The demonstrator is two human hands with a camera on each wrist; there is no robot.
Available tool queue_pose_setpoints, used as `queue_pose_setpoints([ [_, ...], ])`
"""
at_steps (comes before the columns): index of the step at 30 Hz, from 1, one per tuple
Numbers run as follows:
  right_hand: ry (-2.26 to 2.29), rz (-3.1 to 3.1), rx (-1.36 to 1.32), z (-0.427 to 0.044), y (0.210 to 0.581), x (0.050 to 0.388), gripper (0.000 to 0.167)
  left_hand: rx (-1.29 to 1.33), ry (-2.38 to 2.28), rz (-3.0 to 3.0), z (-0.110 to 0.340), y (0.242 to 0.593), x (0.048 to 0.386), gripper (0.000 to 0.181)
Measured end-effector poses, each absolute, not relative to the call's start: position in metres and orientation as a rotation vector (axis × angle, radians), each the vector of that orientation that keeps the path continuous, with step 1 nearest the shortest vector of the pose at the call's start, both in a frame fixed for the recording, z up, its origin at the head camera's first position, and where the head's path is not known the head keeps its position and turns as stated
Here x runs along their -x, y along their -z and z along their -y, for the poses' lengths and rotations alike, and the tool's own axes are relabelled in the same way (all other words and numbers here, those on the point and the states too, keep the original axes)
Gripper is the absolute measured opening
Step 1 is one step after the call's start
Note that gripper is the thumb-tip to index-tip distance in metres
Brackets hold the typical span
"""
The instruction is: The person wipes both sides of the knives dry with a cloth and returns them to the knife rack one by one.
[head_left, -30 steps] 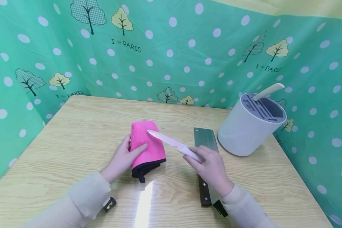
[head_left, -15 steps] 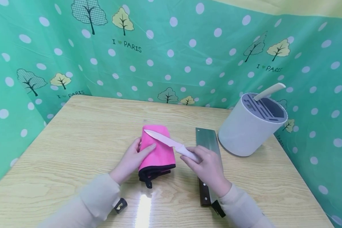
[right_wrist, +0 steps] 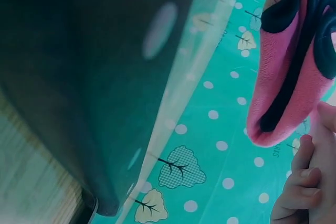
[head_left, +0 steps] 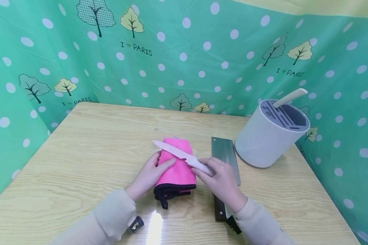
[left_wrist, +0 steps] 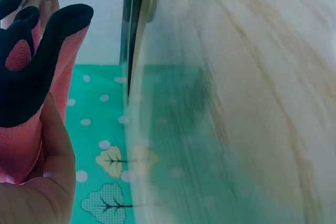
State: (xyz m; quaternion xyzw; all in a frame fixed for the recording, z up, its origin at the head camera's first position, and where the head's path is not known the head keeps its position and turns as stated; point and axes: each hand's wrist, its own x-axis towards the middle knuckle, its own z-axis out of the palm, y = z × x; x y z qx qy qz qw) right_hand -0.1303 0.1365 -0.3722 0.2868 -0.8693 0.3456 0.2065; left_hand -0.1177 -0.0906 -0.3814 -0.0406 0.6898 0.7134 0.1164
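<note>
My left hand grips a folded pink cloth with black trim, thumb across its front. The left wrist view shows the thumb side of that hand against the cloth. My right hand holds a white knife by its handle. Its blade points up and left, lying across the cloth's face in the head view; whether the two touch I cannot tell. In the right wrist view, curled fingers show below the cloth, and the knife blade is hidden.
Right of the cloth, a cleaver with a dark handle lies on the wooden table, partly under my right arm. Behind it stands a white round knife block with one pale handle sticking out. A patterned green curtain surrounds the table.
My left hand has moved the cloth rightward and slightly nearer to me, toward my right hand. The knife has stayed nearly in place, so its blade now crosses more of the cloth.
</note>
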Motion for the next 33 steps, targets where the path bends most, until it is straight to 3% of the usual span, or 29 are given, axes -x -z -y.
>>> queue_pose_setpoints([
  [16, -1.076, 2.415, -0.795, -0.1350, 0.3717, 0.1290, 0.008, 0.108, -2.111, -1.995, 0.0849, 0.3730, 0.1097, 0.067],
  [33, -1.163, 2.557, -0.694, -0.1398, 0.3705, 0.1263, 0.010, 0.154, -2.181, -1.944, 0.0900, 0.3730, 0.1095, 0.060],
])
